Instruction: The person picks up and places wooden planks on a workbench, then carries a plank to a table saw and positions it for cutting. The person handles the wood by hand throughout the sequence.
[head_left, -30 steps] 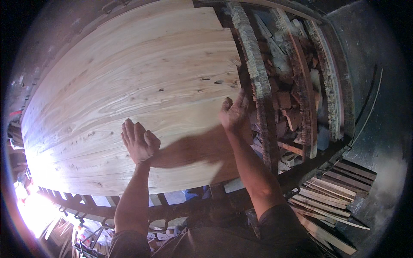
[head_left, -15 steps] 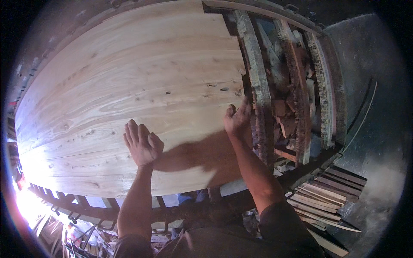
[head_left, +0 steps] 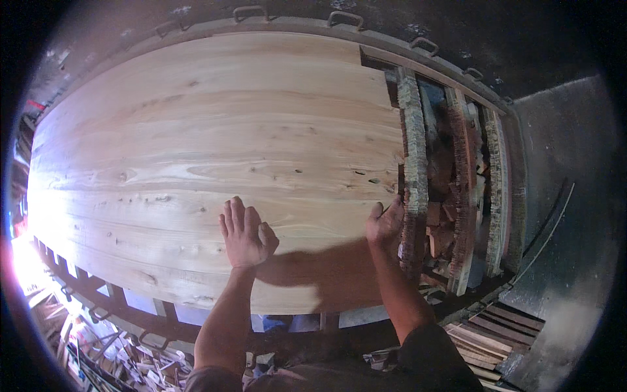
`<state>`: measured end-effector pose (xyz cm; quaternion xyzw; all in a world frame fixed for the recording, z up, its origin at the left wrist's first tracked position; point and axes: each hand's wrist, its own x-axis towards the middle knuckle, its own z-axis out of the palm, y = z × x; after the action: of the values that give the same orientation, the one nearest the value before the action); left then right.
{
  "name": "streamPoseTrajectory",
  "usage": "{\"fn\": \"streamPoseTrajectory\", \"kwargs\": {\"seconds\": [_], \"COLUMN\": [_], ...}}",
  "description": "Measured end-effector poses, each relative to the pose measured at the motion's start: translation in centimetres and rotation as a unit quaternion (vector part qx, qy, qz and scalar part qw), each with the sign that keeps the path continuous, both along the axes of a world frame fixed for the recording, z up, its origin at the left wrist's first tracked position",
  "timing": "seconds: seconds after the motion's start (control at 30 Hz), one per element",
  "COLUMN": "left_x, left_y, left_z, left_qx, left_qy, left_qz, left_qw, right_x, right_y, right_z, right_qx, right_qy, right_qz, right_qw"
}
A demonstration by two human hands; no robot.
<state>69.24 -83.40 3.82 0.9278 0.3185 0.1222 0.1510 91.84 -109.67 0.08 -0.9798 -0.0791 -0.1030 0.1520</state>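
Note:
A wide, pale wooden panel point(head_left: 196, 137) with long grain, knots and a few small dark holes lies across a slatted frame in front of me. Flat on its near part rests my left hand point(head_left: 247, 236), fingers stretched forward and thumb apart. My right hand point(head_left: 384, 225) is at the panel's right end, thumb on top and the fingers curled at the edge; their tips are partly hidden. Just beyond that hand runs a rough-edged wooden slat point(head_left: 414, 150) of the frame. Both arms throw a shadow on the panel.
More rough slats point(head_left: 461, 189) cross the frame's right end, with wood offcuts point(head_left: 439, 242) below them. Metal loop handles point(head_left: 345, 18) line the far rim. Stacked strips point(head_left: 480, 343) lie at the lower right, a thin rod point(head_left: 552, 225) on the floor. Bright light glares at left.
My view has shifted, so the panel, frame and hands appear farther right and lower. Both hands keep about the same places on the panel.

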Motion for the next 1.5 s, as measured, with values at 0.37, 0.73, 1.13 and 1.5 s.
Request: {"fn": "streamPoseTrajectory", "kwargs": {"seconds": [0.37, 0.73, 1.13, 1.5], "left_x": [-0.5, -1.3, -4.3, -26.8], "left_y": [-0.1, -0.4, -0.1, -7.1], "left_z": [-0.8, -1.9, -2.7, 4.9], "left_qx": [0.018, 0.019, 0.006, -0.432], "left_qy": [-0.017, -0.019, 0.009, 0.014], "left_qz": [0.001, 0.005, -0.017, -0.137], "left_qw": [1.000, 1.000, 1.000, 0.891], "right_x": [-0.4, -0.6, -0.7, -28.2], "right_y": [0.5, 0.2, -3.1, -9.3], "right_z": [0.5, -0.2, 4.6, 15.9], "right_qx": [-0.016, -0.071, 0.041, -0.060], "right_qy": [0.024, -0.023, 0.246, 0.196], "right_qz": [0.003, 0.009, 0.111, 0.249], "right_qw": [1.000, 0.997, 0.962, 0.947]}}
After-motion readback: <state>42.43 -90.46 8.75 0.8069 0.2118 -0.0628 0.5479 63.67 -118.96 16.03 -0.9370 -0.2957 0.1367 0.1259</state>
